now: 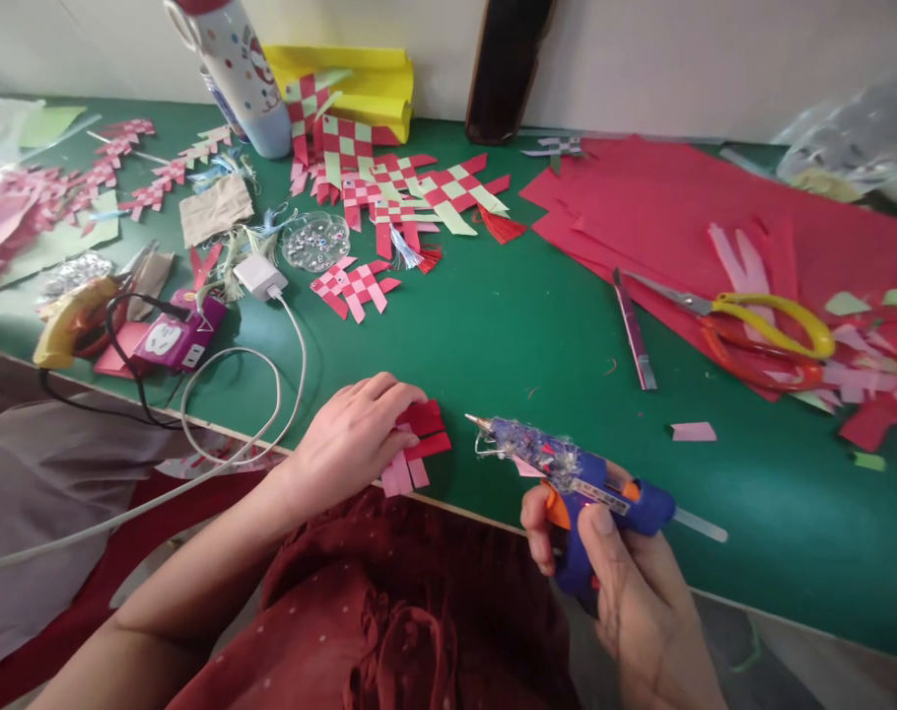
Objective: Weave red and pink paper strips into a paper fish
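Observation:
My left hand (360,429) is closed over a small woven piece of red and pink paper strips (428,424) at the table's front edge. Its fingers cover the piece's left part; red strips stick out to the right and pink ones toward me. In my right hand (626,582) is a blue glue gun (582,473) with an orange trigger, my fingers wrapped round its handle. Its metal nozzle points left toward the woven piece, a short way apart from it. A clear glue stick (700,525) juts from its back. A pink paper scrap lies partly hidden behind the gun.
Finished woven paper fish (349,148) lie near a white bottle (245,79). Red paper sheets (662,207), yellow-and-red scissors (766,320) and a slim cutter (633,330) are on the right. A white cable (301,345), purple adapter (182,330) and yellow-handled tool (71,320) lie left.

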Motion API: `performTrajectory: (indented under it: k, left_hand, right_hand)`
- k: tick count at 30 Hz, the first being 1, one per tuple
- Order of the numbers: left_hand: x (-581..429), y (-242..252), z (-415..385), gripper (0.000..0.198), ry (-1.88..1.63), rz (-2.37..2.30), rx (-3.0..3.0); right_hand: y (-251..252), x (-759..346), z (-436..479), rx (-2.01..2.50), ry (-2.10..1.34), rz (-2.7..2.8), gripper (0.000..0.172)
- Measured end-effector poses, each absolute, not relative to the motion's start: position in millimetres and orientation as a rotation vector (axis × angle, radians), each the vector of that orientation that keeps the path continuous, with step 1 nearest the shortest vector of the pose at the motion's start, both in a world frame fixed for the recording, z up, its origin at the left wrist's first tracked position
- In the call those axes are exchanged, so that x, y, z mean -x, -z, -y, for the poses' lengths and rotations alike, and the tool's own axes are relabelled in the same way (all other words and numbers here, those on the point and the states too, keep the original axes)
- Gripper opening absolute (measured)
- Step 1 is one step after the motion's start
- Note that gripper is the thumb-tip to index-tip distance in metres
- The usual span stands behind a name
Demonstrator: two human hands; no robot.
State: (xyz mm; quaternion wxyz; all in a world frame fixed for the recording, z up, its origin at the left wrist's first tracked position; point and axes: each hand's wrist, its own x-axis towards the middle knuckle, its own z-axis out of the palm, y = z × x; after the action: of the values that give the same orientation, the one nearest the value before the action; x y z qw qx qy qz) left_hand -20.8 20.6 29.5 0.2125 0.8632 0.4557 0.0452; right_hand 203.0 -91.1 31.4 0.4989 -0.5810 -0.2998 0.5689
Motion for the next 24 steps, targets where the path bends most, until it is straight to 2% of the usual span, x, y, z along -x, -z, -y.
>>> performTrajectory:
  k: [9,18,24]
  left_hand:
    - [19,-32,-22,0.025,-0.123,-1.257,-2.383]
    - [16,-31,-22,0.013,-0.144,-1.300,-2.394]
    - [2,-35,-28,0.016,-0.061,-1.395,-2.454]
  right_hand:
    - [-17,-213,92,1.334,-1.426,0.925,0.024]
    - [-15,-212,92,1.322,-1.410,0.936,0.024]
    - [-18,-209,92,1.361,-1.410,0.889,0.025]
